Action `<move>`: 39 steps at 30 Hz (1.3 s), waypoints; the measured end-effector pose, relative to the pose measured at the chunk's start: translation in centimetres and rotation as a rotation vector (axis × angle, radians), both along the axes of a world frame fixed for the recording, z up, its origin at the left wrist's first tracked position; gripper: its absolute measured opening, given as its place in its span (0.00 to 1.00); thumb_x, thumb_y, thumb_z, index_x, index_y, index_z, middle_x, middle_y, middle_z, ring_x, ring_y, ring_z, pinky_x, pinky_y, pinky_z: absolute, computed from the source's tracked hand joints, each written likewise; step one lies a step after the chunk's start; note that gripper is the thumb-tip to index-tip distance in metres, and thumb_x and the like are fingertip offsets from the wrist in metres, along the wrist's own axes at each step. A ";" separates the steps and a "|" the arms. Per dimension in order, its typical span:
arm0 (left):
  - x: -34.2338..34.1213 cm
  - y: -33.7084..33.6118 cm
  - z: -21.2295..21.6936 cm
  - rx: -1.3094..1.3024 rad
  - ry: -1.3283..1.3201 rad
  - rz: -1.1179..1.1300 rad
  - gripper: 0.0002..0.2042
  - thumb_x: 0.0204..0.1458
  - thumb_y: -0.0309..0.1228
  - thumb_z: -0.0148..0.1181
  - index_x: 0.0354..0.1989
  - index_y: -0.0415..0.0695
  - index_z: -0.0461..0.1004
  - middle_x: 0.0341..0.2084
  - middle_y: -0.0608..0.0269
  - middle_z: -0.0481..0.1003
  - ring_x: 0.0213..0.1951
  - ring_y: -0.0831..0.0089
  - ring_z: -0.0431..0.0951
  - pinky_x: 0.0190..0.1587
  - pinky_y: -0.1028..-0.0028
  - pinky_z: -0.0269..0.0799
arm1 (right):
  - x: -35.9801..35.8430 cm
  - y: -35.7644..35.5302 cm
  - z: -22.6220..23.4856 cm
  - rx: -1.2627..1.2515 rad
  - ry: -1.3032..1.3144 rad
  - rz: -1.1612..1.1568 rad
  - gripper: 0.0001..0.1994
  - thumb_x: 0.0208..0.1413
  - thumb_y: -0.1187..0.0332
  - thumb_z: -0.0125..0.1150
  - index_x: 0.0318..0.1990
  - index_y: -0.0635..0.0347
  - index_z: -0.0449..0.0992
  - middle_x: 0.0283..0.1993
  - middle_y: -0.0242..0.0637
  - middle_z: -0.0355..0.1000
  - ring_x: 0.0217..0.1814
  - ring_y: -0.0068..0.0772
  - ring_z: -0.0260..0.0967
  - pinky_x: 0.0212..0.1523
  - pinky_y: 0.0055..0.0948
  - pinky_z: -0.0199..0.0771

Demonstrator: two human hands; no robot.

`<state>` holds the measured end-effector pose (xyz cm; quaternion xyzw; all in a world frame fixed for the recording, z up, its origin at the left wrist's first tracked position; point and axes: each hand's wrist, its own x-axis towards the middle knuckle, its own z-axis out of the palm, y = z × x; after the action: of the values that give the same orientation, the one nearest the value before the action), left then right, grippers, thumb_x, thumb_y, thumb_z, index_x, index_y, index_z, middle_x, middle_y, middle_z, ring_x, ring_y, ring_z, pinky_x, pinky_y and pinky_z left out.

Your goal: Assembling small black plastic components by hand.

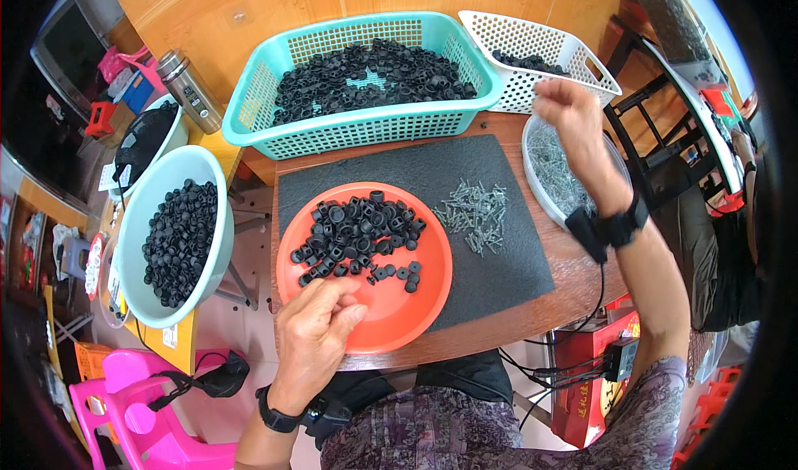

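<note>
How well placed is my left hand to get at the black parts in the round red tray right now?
Yes, most likely: the left hand appears over the near-left side of the red tray, the black parts lie just beyond its fingers, and nothing visible stands between.

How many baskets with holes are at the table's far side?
2: the teal basket beyond the orange-red plate, and the white basket to the teal one's right, partly covered by the right hand. No others show there.
</note>
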<state>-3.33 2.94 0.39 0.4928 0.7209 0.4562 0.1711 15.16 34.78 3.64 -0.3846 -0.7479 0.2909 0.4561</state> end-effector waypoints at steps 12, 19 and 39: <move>-0.1 3.2 -1.2 -0.089 0.473 -0.148 0.08 0.38 0.21 0.63 0.28 0.35 0.72 0.19 0.55 0.70 0.22 0.66 0.72 0.27 0.71 0.67 | 2.7 -13.0 -2.1 -0.410 0.000 0.266 0.04 0.49 0.79 0.56 0.33 0.66 0.76 0.28 0.30 0.72 0.29 0.15 0.65 0.31 0.18 0.66; 0.6 0.2 0.5 0.006 -0.159 -0.066 0.09 0.39 0.20 0.65 0.30 0.35 0.74 0.23 0.68 0.73 0.27 0.83 0.71 0.31 0.82 0.69 | 1.1 -18.8 -2.0 -0.360 0.073 0.518 0.06 0.48 0.80 0.59 0.34 0.65 0.74 0.30 0.35 0.70 0.33 0.24 0.68 0.33 0.23 0.67; 2.4 -0.3 1.3 0.267 -0.143 -0.106 0.09 0.40 0.23 0.67 0.29 0.35 0.74 0.21 0.59 0.74 0.23 0.73 0.74 0.24 0.78 0.68 | -2.2 -22.6 -1.7 -1.115 0.300 0.634 0.07 0.54 0.72 0.58 0.37 0.67 0.73 0.30 0.32 0.72 0.33 0.16 0.69 0.33 0.17 0.71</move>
<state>-0.92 2.66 1.71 0.5147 0.6127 0.5725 0.1787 12.94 12.19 1.97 -0.2797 -0.4907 0.8054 0.1800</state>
